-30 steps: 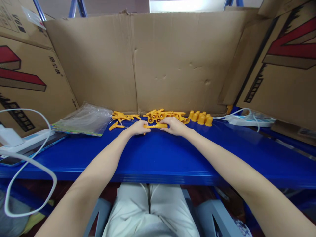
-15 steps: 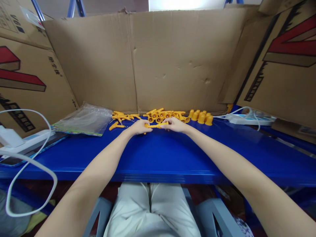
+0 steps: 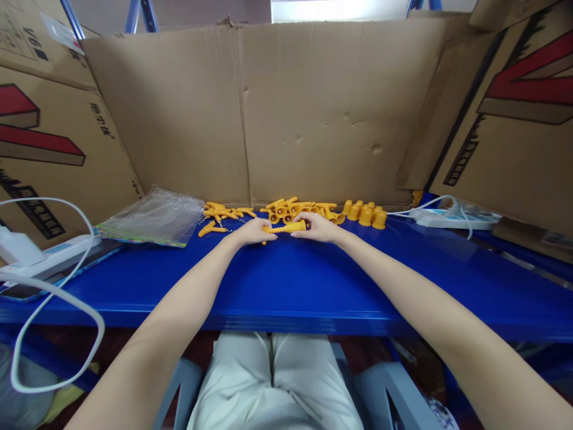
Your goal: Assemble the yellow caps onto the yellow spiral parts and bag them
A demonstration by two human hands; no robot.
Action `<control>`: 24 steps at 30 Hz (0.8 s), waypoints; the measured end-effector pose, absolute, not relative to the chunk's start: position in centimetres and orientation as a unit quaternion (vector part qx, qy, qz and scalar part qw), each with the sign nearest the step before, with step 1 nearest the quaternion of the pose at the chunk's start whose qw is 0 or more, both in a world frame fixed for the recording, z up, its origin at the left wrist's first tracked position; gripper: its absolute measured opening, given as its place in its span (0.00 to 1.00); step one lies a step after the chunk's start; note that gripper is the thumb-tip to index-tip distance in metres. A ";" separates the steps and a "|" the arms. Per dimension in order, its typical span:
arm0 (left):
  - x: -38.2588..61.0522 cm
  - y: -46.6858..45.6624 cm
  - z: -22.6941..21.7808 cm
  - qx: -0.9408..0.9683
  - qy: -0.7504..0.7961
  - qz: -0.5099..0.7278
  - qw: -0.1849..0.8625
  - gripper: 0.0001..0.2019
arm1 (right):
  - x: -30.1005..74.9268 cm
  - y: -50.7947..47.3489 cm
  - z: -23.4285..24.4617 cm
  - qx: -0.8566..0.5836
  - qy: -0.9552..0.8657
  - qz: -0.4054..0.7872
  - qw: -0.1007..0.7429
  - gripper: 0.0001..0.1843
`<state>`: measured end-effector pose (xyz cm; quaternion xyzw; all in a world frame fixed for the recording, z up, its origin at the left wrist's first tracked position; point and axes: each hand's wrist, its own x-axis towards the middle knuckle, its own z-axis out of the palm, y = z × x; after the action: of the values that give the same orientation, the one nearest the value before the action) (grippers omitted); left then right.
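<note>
Both of my hands meet at the far side of a blue table (image 3: 286,280). My left hand (image 3: 251,231) pinches the left end of a long yellow plastic piece (image 3: 286,227), and my right hand (image 3: 319,227) grips its wider right end. Just behind them lies a pile of yellow funnel-shaped parts (image 3: 295,209). To the left lies a heap of yellow stick-like parts (image 3: 221,213). To the right stand several small yellow caps (image 3: 364,214) upright.
Cardboard walls (image 3: 286,113) close in the table at the back and both sides. A clear plastic bag (image 3: 154,218) lies at the left. White power strips with cables sit at the far left (image 3: 45,254) and far right (image 3: 447,219).
The yellow piece between my hands has shifted slightly and its wide right end now shows more clearly. My hands stay in almost the same place.
</note>
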<state>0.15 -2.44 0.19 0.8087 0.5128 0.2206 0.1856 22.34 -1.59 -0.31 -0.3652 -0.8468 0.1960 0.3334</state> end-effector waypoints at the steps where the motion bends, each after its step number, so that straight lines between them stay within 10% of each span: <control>1: 0.1 -2.4 0.2 0.808 0.513 0.217 0.193 0.11 | 22.4 -1.6 -0.3 -0.355 -0.858 0.160 0.335 0.16; 18: 0.5 -2.3 0.0 0.821 0.480 0.251 0.180 0.11 | 22.6 -2.1 0.1 -0.385 -0.785 0.398 0.277 0.16; 24: 0.2 -2.4 0.1 0.809 0.514 0.220 0.184 0.11 | 22.5 -1.2 -0.7 -0.331 -0.864 0.143 0.352 0.19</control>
<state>0.19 -2.37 0.13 0.8085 0.5137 0.2199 0.1844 22.45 -1.22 -0.73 -0.3305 -0.8639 0.1425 0.3522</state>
